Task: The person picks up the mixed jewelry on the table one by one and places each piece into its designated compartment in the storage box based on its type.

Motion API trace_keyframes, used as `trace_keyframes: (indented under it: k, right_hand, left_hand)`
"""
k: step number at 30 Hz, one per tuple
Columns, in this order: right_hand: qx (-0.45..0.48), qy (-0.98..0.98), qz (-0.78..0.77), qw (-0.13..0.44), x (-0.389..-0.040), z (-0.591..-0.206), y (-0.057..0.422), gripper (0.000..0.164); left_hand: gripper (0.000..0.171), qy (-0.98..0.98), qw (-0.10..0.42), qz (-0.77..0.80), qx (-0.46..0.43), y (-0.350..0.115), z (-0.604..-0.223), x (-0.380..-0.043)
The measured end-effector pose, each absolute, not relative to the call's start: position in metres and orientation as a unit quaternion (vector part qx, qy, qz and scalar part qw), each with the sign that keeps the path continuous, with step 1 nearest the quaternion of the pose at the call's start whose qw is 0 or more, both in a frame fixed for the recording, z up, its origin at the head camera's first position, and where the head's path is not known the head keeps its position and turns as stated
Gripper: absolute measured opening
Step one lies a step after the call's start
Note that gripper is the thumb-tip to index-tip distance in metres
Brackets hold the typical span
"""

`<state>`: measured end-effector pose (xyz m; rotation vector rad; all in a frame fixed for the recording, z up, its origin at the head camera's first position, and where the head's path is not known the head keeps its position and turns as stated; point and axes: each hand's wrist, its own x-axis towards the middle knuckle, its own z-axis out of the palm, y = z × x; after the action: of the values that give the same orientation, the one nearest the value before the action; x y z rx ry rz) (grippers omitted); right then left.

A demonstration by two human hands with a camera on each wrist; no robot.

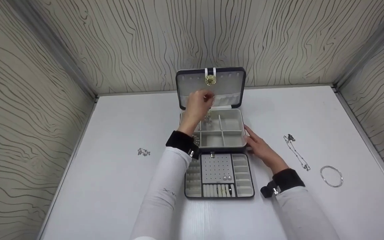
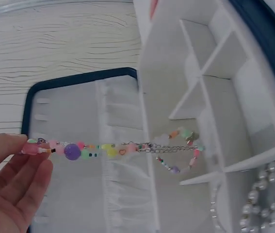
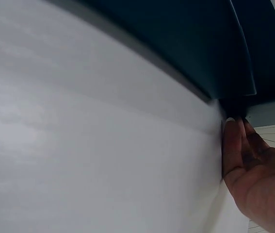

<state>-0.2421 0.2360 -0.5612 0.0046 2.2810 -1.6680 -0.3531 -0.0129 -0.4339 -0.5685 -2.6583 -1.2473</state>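
Observation:
My left hand (image 1: 197, 105) is raised over the open jewelry box (image 1: 218, 149), in front of its upright lid (image 1: 190, 88). Thumb and fingers pinch one end of a colorful beaded necklace (image 2: 73, 151) with a silver chain. Its lower end hangs down to a rear compartment in the left wrist view. Another compartment holds a string of pearls (image 2: 263, 194), with a thin silver piece (image 2: 215, 206) nearby. My right hand (image 1: 260, 146) rests against the box's right side, fingers extended along it; the right wrist view shows those fingers at the dark blue outer wall (image 3: 190, 43).
In front of the box lies its tray (image 1: 217, 166), with pearl earrings (image 1: 227, 178) and several ring slots (image 1: 211, 190). A small chain (image 1: 143, 152) lies on the white table (image 1: 118, 200) at left. At right are a long necklace (image 1: 297, 154) and a silver bangle (image 1: 322, 180).

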Motion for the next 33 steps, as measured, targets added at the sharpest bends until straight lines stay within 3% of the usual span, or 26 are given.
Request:
trace_keyframes:
  k: [14, 23, 33]
  right_hand:
    - [0.002, 0.801, -0.578, 0.154, -0.242, -0.559, 0.233, 0.061]
    - [-0.001, 0.791, -0.590, 0.160, -0.241, -0.560, 0.234, 0.060]
    - [-0.001, 0.791, -0.591, 0.159, -0.242, -0.558, 0.236, 0.058]
  left_hand:
    - [0.011, -0.937, 0.046, -0.325, -0.119, -0.021, -0.478, -0.348]
    - [0.013, -0.883, 0.004, -0.430, -0.188, -0.015, -0.483, -0.353]
    - [0.013, -0.921, -0.017, -0.336, -0.194, -0.016, -0.497, -0.349]
